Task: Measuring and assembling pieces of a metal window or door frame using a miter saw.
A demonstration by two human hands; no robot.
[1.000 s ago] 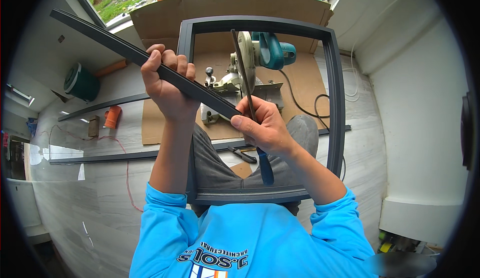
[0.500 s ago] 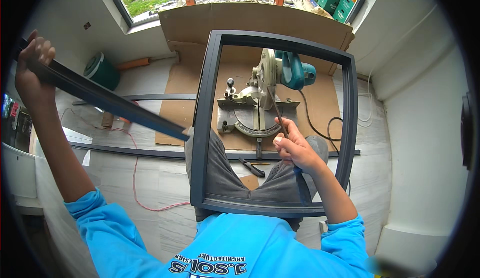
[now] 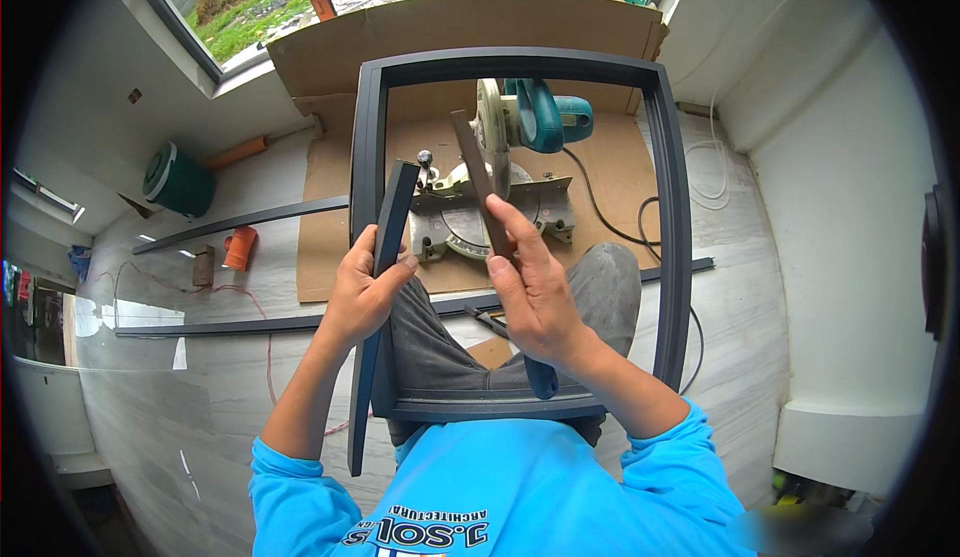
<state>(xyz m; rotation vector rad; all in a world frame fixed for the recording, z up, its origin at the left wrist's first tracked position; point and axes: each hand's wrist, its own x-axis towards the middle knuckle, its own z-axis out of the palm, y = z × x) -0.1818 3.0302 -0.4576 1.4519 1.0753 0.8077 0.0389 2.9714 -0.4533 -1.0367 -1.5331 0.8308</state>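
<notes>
My left hand point(image 3: 360, 295) is closed around a dark grey metal profile strip point(image 3: 398, 202), held nearly upright with its cut end at the top. In my right hand point(image 3: 538, 302) is a flat file point(image 3: 472, 157), its brown blade tilted up and left and its blue handle pointing down toward my lap. The file and the strip are apart. A dark rectangular metal frame point(image 3: 676, 227) stands over my lap, and both hands are at its near side, the left one by its left bar. Through its opening shows a miter saw point(image 3: 545, 122) with a teal motor housing.
Long dark profiles point(image 3: 240, 325) lie across the tiled floor, left and right of my legs. A cardboard sheet point(image 3: 325, 187) is under the saw. Left stand a green bucket point(image 3: 180, 182) and an orange pipe piece point(image 3: 240, 248). A black cable point(image 3: 605, 212) curls beside the saw.
My left hand has swung the strip from far out on the left to in front of me, turning it upright. The file has shifted left with my right hand, and the view has turned.
</notes>
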